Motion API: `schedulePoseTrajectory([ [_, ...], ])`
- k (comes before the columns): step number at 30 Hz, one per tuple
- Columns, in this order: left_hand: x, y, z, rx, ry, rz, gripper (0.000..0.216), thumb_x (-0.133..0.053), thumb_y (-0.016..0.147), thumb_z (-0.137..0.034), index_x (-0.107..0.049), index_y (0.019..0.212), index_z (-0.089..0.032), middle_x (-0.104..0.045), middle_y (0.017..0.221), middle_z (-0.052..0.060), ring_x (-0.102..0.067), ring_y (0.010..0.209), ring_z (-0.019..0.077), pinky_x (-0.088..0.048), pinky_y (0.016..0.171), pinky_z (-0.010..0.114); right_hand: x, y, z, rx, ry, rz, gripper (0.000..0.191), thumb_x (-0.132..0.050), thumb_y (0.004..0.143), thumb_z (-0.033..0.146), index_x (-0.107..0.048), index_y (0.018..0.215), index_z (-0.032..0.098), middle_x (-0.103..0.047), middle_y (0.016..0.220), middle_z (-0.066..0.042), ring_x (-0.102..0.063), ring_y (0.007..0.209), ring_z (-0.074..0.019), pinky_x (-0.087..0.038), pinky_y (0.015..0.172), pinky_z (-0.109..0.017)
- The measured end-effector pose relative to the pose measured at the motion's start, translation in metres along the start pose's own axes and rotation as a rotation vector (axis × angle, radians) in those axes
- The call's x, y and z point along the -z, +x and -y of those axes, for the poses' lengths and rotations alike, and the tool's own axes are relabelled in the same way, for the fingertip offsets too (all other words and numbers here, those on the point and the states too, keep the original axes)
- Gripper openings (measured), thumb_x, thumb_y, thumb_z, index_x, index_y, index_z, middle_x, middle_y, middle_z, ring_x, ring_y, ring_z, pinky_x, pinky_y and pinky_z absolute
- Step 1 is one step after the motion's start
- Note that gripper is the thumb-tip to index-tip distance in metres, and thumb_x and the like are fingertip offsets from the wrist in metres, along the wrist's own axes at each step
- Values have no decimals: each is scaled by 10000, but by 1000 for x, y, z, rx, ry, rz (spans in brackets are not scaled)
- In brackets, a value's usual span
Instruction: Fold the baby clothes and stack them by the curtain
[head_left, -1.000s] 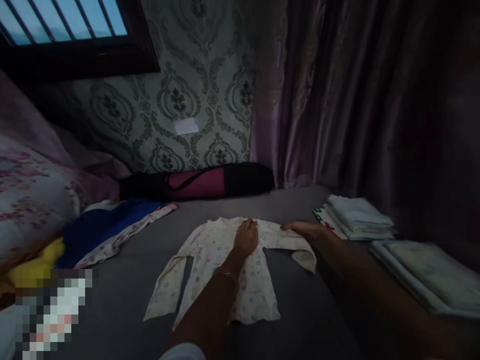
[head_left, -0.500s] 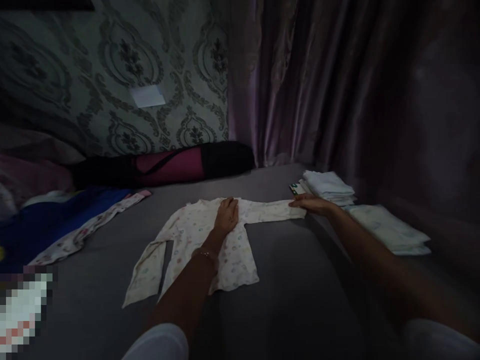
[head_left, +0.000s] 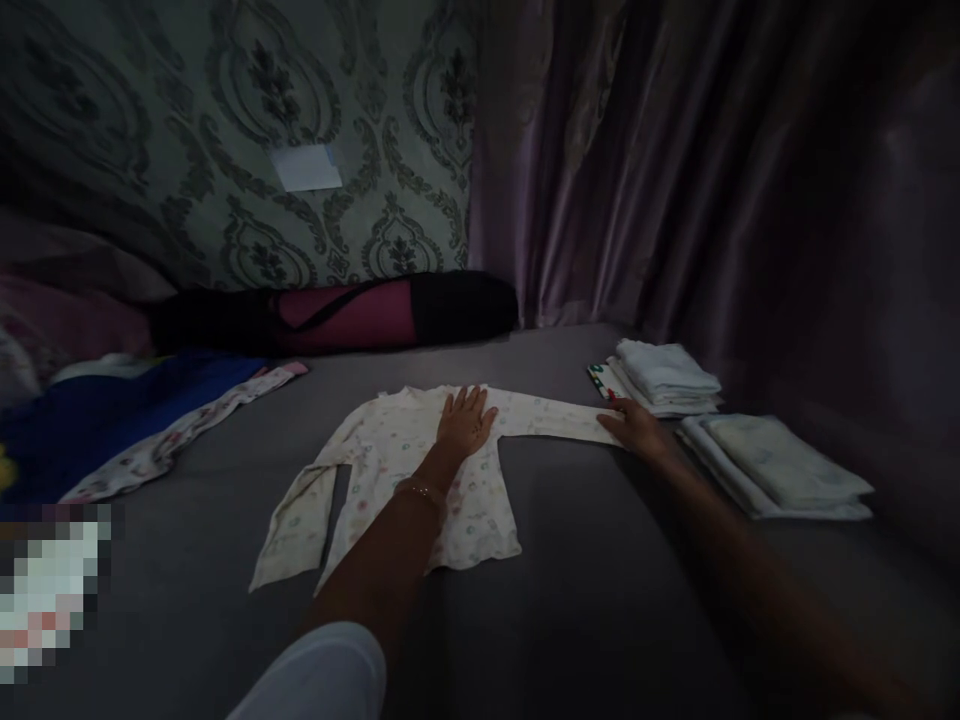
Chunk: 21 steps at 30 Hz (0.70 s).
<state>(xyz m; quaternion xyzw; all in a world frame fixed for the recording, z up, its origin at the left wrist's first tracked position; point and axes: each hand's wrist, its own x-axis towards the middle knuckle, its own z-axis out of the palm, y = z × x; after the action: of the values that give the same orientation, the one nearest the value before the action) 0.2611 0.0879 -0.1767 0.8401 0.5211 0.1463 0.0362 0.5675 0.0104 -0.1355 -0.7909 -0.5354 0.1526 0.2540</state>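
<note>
A small white long-sleeved shirt [head_left: 382,450] with a scattered pastel print lies spread on the grey bed sheet. My left hand [head_left: 466,420] rests flat on its upper chest near the shoulder, fingers spread. At the cuff of the right-hand sleeve is my right hand [head_left: 636,428], thumb and fingers closed on the fabric, partly hiding the cuff. That sleeve stretches straight out sideways. The other sleeve bends down toward me on the left, with neither hand on it.
Folded white cloths [head_left: 667,375] and a second folded pile [head_left: 787,465] lie on the right. Blue clothing [head_left: 150,410] and a printed garment [head_left: 165,450] are heaped left. A black and pink long bag [head_left: 352,312] lies along the wall, beside purple curtains [head_left: 570,200].
My right hand has shifted slightly right, and the sleeve under it lies straighter. The fingers of my left hand have spread apart on the shirt. The camera view has tipped down slightly.
</note>
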Motion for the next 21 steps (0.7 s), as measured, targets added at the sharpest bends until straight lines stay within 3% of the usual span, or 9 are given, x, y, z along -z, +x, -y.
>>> schedulePoseTrajectory([
  [3,0,-1,1,-9,-2,4,587,-193,958,-488,-361,1437,-191,-352,1503,67,-246,1405,286,-155,1149,496,-9,-15,6,62,-254,-45,289,-472,911,284,-543,1152,142,-570,1162,-150,-566,1044,-258,-427,867,-350],
  [6,0,-1,2,-12,-6,11,595,-196,956,-500,-355,1439,-192,-346,1505,68,-238,1409,284,-153,1149,498,-13,-24,18,-11,-428,-20,337,-353,950,273,-499,1216,127,-500,1223,-214,-584,1033,-298,-446,825,-406],
  [10,1,0,2,-13,-18,31,610,-194,952,-510,-350,1442,-182,-329,1512,74,-226,1412,292,-148,1147,507,-7,-22,32,-22,-501,41,354,-339,924,178,-551,1187,74,-511,1175,-275,-570,1053,-355,-430,845,-471],
  [14,-1,1,3,-1,-31,40,615,-190,945,-527,-343,1446,-205,-315,1520,62,-219,1415,287,-131,1148,507,-11,-16,57,76,-525,-50,362,-372,869,87,-617,1126,19,-510,1178,-324,-458,1179,-403,-308,972,-547],
  [17,-4,2,3,1,-35,30,609,-197,941,-532,-346,1444,-223,-328,1515,58,-221,1415,284,-136,1146,504,-37,-18,91,270,-525,-21,407,-330,873,78,-605,1170,37,-506,1265,-279,-404,1246,-361,-243,1041,-509],
  [19,-5,2,4,-6,-19,13,595,-213,942,-511,-348,1444,-222,-332,1513,60,-224,1413,287,-134,1145,507,-65,-24,116,465,-457,37,460,-295,913,139,-489,1323,59,-428,1408,-197,-335,1321,-291,-215,1088,-420],
  [21,-5,1,4,-21,12,28,565,-234,945,-437,-335,1452,-207,-310,1523,57,-218,1415,289,-129,1146,509,-91,-31,137,555,-358,80,506,-248,954,234,-373,1412,58,-356,1480,-150,-272,1370,-249,-171,1116,-380],
])
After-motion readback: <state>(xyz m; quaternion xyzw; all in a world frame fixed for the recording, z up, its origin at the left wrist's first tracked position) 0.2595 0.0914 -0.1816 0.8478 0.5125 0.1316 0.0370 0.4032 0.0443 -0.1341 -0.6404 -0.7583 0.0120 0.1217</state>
